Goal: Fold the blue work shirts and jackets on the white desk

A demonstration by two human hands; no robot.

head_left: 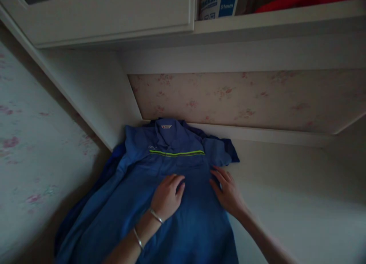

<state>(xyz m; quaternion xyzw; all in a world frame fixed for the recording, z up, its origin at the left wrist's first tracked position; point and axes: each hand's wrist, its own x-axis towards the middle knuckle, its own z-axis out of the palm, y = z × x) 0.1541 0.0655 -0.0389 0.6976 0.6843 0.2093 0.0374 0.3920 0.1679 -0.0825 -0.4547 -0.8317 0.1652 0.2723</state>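
A blue short-sleeved work shirt [191,206] lies spread out, front side up, with its collar toward the back wall. A yellow-green stripe [177,154] crosses its chest, and small white lettering shows above the stripe on the left. My left hand [168,195], with two silver bangles on the wrist, is over the middle of the shirt front, fingers curved and thumb apart. At the shirt's right edge, just below the sleeve, my right hand [227,191] has its fingers spread against the cloth. Neither hand visibly grips the fabric.
Darker blue cloth [233,151] shows from beneath the shirt. The white surface [280,187] extends to the right. Overhead are a white cabinet door [114,16] and a shelf holding a printed box [219,4] and red cloth [300,0]. Flowered wallpaper [28,149] covers the left wall.
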